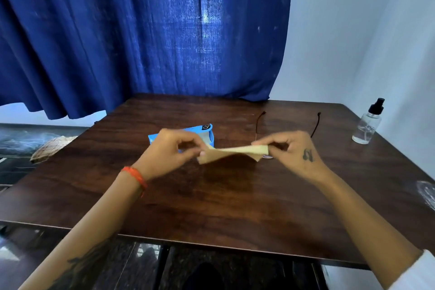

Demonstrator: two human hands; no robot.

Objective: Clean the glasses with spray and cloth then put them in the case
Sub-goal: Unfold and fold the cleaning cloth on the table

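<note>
Glasses (290,125) lie on the tabletop (223,207) just behind our hands, temples pointing away toward the curtain, the lenses mostly hidden by the cloth and our right hand.

Nearest to us, we hold the tan cloth (231,154) stretched in the air between both hands. Our left hand (175,148) pinches one end with fingers closed on the fabric, and our right hand (292,149) pinches the other end the same way. We judge the cloth is being opened out before wiping.

Just beyond the left hand sits the blue case (200,133), open toward us as far as we can tell. The risk here is that our knuckles nudge it while we work the cloth.

The glasses sit directly under the right-hand end of the cloth; dropping our hands carelessly could press or drag the frame across the wood and scratch a lens.

Farthest off, at the right edge, the spray bottle (368,125) stands upright, well apart. Reaching for it across the glasses could sweep a temple, and its narrow base could tip.
</note>
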